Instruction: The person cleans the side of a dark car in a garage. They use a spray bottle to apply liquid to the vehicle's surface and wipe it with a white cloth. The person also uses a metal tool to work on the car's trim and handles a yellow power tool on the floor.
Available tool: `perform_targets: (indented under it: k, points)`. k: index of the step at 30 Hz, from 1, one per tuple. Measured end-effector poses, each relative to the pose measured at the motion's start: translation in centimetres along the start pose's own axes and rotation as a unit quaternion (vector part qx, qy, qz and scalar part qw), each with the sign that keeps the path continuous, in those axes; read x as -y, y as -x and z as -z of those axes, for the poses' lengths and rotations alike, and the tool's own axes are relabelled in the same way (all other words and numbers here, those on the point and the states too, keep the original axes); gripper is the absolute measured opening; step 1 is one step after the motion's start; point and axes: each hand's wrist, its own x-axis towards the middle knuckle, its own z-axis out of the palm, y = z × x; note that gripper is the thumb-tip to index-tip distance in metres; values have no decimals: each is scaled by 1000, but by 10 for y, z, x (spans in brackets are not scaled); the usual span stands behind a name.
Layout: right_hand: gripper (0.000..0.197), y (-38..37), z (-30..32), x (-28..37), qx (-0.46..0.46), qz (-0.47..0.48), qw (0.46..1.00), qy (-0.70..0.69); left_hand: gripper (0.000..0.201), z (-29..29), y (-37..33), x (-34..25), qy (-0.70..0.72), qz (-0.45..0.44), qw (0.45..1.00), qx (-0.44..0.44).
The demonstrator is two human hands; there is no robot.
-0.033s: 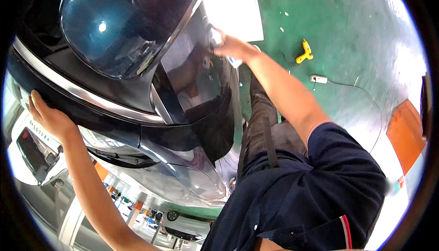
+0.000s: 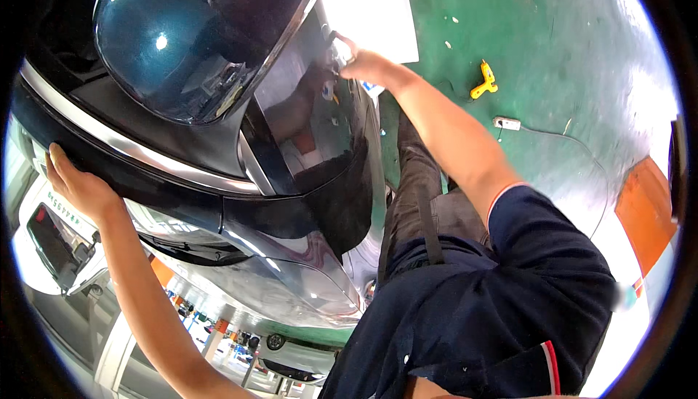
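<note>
My left hand lies on the dark car's black upper edge, beside a bright silver trim strip. Its fingers are stretched out, with nothing held. Over at the glossy dark door, my right hand is closed near the panel surface. Something small and shiny shows at its fingertips, too blurred to name. A white and blue item peeks out below the right wrist, mostly hidden. Between my hands and close to view, a large glossy side mirror housing covers part of the car.
On the green floor lie a yellow glue gun and a white power strip with a grey cable. A bright white panel stands beyond the door. An orange board is at right; other cars are parked lower left.
My right hand has shifted slightly up and left along the door, and less of the white and blue item shows. My left hand keeps its place.
</note>
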Motion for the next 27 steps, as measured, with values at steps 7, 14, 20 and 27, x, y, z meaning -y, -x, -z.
perform_targets:
  k: [7, 14, 20, 27]
  points:
    - [97, 38, -27, -9, -10, 47, 998, 36, 62, 5, 3, 2, -14, 4, 1000, 0]
    - [100, 30, -17, 11, 25, 30, 999, 33, 64, 19, -9, 34, -87, -93, 992, -5]
    - [101, 17, -1, 29, 11, 24, 998, 56, 65, 2, 2, 2, -42, -25, 999, -22]
    - [102, 13, -14, 9, -37, 96, 995, 16, 67, -2, 4, -7, -37, -5, 999, -31]
